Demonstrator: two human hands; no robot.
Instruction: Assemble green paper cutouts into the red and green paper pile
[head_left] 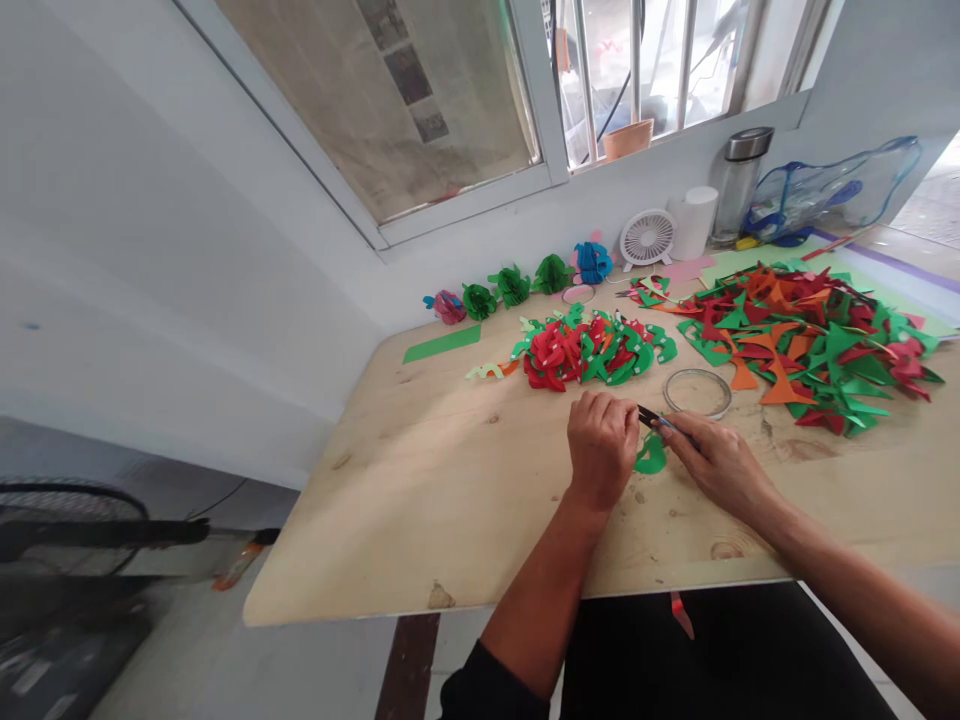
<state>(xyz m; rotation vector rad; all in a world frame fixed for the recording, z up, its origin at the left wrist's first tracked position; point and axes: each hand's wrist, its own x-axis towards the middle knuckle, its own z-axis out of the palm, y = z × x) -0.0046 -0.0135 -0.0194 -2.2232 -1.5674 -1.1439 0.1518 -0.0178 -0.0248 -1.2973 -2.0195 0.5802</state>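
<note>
My right hand [712, 460] is closed around a slim dark tool [654, 418]; its exact kind is too small to tell. The tool's far end reaches my left hand [604, 440], whose fingers are curled shut; whatever they pinch is hidden. Between the hands, a green curved paper cutout [650, 456] lies on the wooden table [420, 480]. Just beyond my right hand sits a thin roll of tape [697, 372]. A pile of red and green paper cutouts [592, 350], some with small white patches, lies beyond my left hand.
A big heap of paper scraps [817, 340] covers the right side. Along the wall stand folded paper figures [514, 285], a small white fan [648, 238], a glass bottle [739, 190] and a clear bag [832, 190]. A green paper strip [442, 344] lies at the back left.
</note>
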